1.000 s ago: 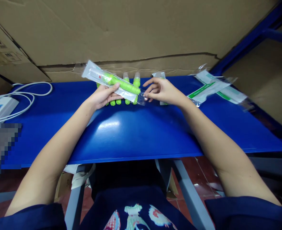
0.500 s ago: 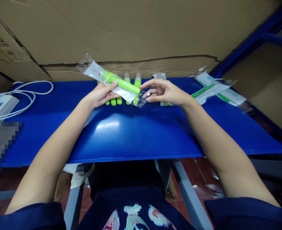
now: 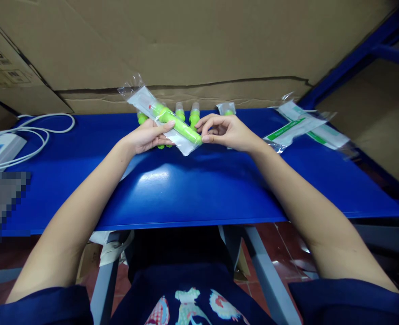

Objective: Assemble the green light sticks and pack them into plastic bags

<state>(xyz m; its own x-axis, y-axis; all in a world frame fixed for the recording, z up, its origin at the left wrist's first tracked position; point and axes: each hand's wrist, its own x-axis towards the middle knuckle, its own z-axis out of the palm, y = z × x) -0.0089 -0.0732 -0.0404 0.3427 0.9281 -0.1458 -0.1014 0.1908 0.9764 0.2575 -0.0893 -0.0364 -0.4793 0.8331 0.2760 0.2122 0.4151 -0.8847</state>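
Observation:
My left hand (image 3: 148, 136) is closed on a clear plastic bag that holds a lime-green pen-shaped tube (image 3: 180, 127) and a folded white paper (image 3: 185, 145). The thumb lies on top and the fingers are underneath. The bag tilts down to the right. At its lower right end, my right hand (image 3: 224, 131) pinches the bag's edge beside the tube's tip. Behind the hands, several more green tubes with clear caps lie on the table, one green tube (image 3: 194, 113) between my hands. Another bagged tube (image 3: 227, 109) sits behind my right hand, partly hidden.
Flat white-and-green packets (image 3: 289, 126) lie crossed on the blue table (image 3: 199, 194) at right. A white device (image 3: 7, 149) with a looped cable (image 3: 46, 131) is at left, near a blurred-out patch. A cardboard wall (image 3: 185, 45) stands at the back.
The bagged tube has shifted slightly right and tilted more steeply. My right fingers have come together at the bag's lower end, where they were apart before.

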